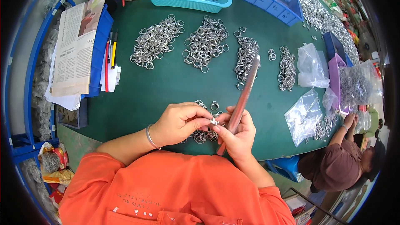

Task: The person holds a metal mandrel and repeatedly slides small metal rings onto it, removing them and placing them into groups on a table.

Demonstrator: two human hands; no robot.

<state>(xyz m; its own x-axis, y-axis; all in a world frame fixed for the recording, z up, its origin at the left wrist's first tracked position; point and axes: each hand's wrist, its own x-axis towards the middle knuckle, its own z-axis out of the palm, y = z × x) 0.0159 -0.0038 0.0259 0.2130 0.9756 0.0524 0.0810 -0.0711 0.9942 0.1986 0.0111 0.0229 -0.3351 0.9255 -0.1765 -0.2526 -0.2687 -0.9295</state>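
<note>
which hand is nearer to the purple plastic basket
Right. The right hand is left of the purple plastic basket, across the green tabletop; the left hand is farther left.

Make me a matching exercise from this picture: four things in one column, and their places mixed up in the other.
1. Rod
2. Bracelet
3. Newspaper
4. Turquoise basket

A. Left of the pens
B. At the far edge of the table
C. In the right hand
D. Around the left wrist

Pairs: 1-C, 2-D, 3-A, 4-B
</note>
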